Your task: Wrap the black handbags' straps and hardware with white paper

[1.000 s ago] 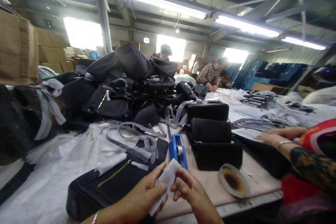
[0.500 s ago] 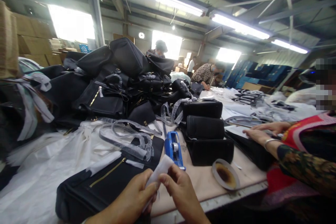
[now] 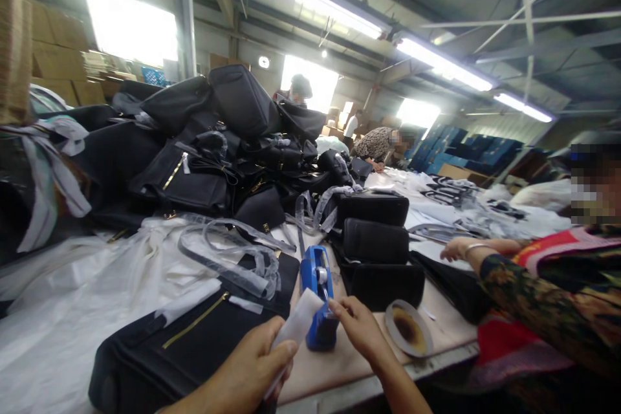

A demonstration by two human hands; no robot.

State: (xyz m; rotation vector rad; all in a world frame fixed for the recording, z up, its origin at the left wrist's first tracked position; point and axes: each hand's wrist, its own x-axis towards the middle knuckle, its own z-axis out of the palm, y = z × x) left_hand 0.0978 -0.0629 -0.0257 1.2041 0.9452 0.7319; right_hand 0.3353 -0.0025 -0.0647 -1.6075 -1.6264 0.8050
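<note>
We are holding a folded white wrapping strip [image 3: 297, 323] in our left hand [image 3: 262, 356], its thumb pressing down on the strip against the curled fingers, the upper end sticking out toward a blue tape dispenser [image 3: 323, 335]. Our right hand [image 3: 361, 330] is hovering over the tabletop [image 3: 349, 365], thumb and index fingertip bending almost together at the dispenser's near side (we are not managing to tell whether any tape is between them). The dispenser is standing just beyond the strip, between a black handbag [image 3: 140, 365] and a row of 3 black cases [image 3: 376, 242]. That handbag is lying to our left, showing its gold zipper [image 3: 194, 321], with plastic-wrapped handles [image 3: 266, 284] looping over its far end. A brown-stained round dish [image 3: 421, 350] is sitting right of our right hand. Farther right, a co-worker's hand [image 3: 456, 250] is reaching over a white sheet.
</note>
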